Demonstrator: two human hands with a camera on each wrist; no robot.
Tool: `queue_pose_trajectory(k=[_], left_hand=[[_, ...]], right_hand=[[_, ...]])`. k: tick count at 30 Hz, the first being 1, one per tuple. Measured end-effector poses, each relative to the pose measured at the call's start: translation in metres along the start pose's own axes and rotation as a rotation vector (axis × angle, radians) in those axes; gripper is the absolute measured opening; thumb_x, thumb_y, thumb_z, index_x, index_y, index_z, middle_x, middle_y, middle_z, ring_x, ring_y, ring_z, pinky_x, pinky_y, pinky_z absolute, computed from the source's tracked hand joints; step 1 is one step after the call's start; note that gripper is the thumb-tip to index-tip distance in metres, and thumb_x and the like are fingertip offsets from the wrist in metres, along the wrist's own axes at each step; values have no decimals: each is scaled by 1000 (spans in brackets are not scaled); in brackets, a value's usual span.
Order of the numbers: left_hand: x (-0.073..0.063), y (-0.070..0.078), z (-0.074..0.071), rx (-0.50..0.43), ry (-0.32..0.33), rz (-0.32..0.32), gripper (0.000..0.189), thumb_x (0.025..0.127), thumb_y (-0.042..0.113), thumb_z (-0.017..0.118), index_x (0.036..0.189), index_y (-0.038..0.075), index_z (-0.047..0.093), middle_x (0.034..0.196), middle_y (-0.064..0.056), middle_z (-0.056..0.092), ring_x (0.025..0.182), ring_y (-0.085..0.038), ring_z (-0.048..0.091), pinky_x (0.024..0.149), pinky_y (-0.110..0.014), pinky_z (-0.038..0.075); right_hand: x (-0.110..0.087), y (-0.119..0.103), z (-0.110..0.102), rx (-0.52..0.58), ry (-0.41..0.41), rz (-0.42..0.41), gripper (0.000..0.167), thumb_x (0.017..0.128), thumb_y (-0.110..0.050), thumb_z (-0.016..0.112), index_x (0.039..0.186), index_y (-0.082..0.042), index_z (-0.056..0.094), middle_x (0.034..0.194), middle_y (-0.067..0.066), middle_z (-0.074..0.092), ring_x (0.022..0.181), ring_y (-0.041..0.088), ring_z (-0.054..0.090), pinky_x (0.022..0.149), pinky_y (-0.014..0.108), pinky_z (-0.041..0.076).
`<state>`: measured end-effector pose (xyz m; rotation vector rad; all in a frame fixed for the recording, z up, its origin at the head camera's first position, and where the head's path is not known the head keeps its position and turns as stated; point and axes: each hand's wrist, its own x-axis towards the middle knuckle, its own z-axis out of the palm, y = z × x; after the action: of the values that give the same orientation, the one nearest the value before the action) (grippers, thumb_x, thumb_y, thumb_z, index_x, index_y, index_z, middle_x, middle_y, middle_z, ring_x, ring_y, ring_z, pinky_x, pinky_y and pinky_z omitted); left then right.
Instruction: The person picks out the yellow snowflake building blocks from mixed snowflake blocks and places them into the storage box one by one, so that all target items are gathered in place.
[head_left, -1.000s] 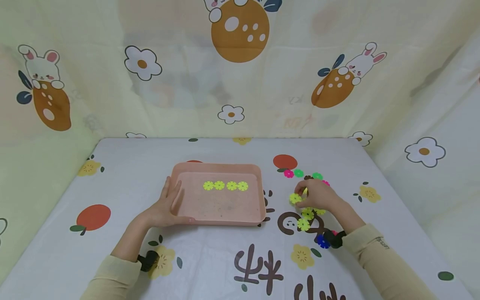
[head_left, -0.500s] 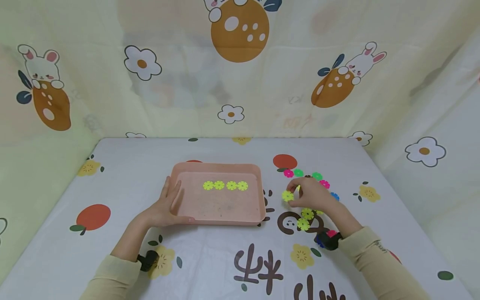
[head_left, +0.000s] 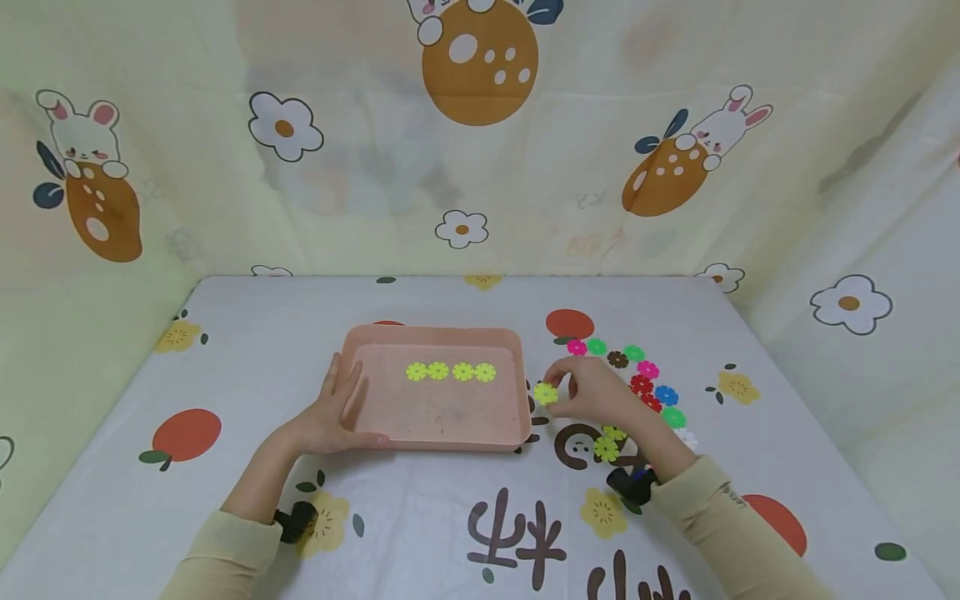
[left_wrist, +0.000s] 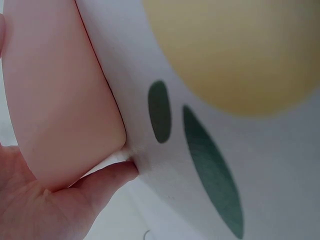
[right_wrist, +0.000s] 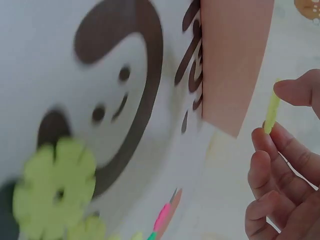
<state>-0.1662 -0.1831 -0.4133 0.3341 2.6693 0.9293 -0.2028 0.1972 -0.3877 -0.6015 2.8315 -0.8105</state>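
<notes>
My right hand (head_left: 600, 393) pinches a yellow snowflake disc (head_left: 546, 394) between thumb and fingertips, just off the right edge of a pink tray (head_left: 438, 335). In the right wrist view the pinched disc is seen edge-on, above the table and near the tray's side. Fingers spread, my left hand (head_left: 324, 418) rests against the tray's left side, its thumb along the front edge. Inside the tray, several yellow discs (head_left: 438, 371) lie in a row, in touching pairs. More yellow discs (head_left: 606, 449) lie under and beside my right forearm, some partly hidden.
A curved scatter of loose discs lies right of the tray, among them pink (head_left: 576, 347), green (head_left: 633, 354), brown (head_left: 617, 359), red (head_left: 642, 384) and blue (head_left: 666, 395) ones. A printed cloth (head_left: 420, 517) covers the table, with a patterned curtain (head_left: 360, 208) behind it.
My right hand has carried the yellow disc leftward from the scatter to near the tray's edge, uncovering brown, red, blue and green discs. My left hand and the tray have stayed put.
</notes>
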Motion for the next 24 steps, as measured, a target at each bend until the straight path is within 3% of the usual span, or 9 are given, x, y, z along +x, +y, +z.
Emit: queue_pose_trajectory(k=[7,14,19,24], left_hand=[[0,0,0,5,-2,-2,122,66,56,74,147,9,-4,146,-18,-28,134,-44,-10,97,-66,17],[1,-1,1,10,-4,-2,122,66,57,73,147,9,-4,145,-18,-28,134,-44,-10,97,-66,18],[1,-2,1,11,-1,7,122,66,56,73,147,8,-4,145,-18,-28,133,-45,-10,97,-66,18],[1,-3,1,8,2,8,121,66,56,74,147,9,-3,146,-20,-27,133,-46,-8,97,-66,18]], right_hand=[[9,-20,13,8,-1,2,33,67,-27,81,93,-12,66,82,-3,59,63,14,49,51,26,46],[23,-37,27,36,-16,-68,29,68,-23,79,90,-12,65,79,-2,59,60,14,48,51,27,43],[33,-51,37,34,-29,-55,31,66,-25,81,91,-14,66,80,-7,59,70,16,51,58,26,43],[42,-65,46,33,-42,-57,30,68,-25,80,92,-13,66,85,-7,60,66,14,50,57,26,44]])
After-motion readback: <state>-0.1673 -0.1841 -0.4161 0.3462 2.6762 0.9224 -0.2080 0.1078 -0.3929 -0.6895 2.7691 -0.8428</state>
